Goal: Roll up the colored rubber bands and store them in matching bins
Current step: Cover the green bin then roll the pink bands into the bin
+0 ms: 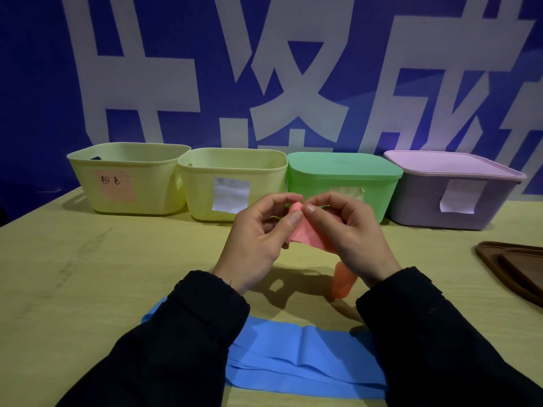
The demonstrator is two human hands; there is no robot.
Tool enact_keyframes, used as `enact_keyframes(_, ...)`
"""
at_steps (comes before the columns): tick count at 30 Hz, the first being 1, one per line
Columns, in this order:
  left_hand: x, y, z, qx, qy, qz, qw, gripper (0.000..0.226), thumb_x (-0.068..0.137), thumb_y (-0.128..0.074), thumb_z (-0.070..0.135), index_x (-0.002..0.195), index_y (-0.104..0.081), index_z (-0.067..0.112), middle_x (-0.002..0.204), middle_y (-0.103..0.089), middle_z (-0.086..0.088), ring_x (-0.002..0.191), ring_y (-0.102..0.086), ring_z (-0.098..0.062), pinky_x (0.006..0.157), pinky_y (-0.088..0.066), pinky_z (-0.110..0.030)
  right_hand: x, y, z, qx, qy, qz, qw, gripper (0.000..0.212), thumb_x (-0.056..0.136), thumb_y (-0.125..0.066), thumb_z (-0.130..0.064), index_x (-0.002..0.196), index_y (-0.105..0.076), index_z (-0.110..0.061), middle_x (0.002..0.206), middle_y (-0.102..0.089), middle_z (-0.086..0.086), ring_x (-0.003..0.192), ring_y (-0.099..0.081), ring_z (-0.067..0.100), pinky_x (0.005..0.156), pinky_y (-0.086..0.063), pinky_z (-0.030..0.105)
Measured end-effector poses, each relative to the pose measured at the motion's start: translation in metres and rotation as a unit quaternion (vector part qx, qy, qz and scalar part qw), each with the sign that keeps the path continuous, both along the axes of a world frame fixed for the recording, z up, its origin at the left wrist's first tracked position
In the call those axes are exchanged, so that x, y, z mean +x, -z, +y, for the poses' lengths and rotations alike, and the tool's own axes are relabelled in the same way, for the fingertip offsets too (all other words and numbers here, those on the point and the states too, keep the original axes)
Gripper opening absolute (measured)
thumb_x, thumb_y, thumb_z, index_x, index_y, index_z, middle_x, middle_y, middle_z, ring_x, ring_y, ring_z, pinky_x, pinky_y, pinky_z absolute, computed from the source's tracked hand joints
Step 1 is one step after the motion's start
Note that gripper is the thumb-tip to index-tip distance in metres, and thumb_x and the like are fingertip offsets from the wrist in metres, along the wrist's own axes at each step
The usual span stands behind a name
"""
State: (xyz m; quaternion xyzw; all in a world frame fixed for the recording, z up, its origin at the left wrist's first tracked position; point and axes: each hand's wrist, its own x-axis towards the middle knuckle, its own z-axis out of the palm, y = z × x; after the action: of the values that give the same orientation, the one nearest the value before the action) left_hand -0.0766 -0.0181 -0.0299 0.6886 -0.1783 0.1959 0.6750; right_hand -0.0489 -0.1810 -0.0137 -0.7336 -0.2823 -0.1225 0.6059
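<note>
A flat, creased blue band [305, 356] lies folded on the table [88, 274] nearest the camera, partly under two dark sleeves. Above it the left hand [255, 239] and right hand [352, 233] pinch the curled end of a thin pink band [305, 233] between thumbs and bent fingers, its tail drooping to the table. Behind stand two open yellow bins [129, 177], a lidded green bin [343, 183] and a lidded purple bin [452, 189]

Single view — head-mounted, wide-angle, facing forward and down across the bench [88, 274]. Sleeves [182, 342] and hands fill the near field at close range; the bins [129, 177] and wall banner [44, 83] lie farther off — straight lines bow toward the edges.
</note>
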Motion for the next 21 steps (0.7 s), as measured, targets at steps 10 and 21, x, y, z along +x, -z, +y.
enact_keyframes(10,-0.0006,-0.0012,0.0024,0.001,-0.019,-0.007,1.0,0.015,0.093,-0.07,0.014,0.107,-0.065,0.015,0.1,-0.069,-0.014,0.069,-0.058,-0.015,0.06,-0.049,-0.028,0.0027,0.0002,-0.0036,-0.027,-0.006,-0.012,1.0,0.009,0.092,-0.068,-0.021,0.089,-0.072,-0.013,0.073,-0.068,-0.014,0.067,-0.058,-0.004,0.059,-0.043,0.009)
enact_keyframes(21,0.0007,0.0008,0.0019,-0.019,-0.022,-0.001,1.0,0.02,0.099,-0.061,0.012,0.114,-0.067,0.023,0.105,-0.076,-0.002,0.098,-0.071,-0.018,0.079,-0.06,-0.032,0.0041,0.0052,-0.0026,-0.046,-0.005,-0.016,0.999,0.017,0.092,-0.068,-0.037,0.085,-0.068,-0.021,0.075,-0.066,-0.001,0.064,-0.056,0.011,0.056,-0.044,0.024)
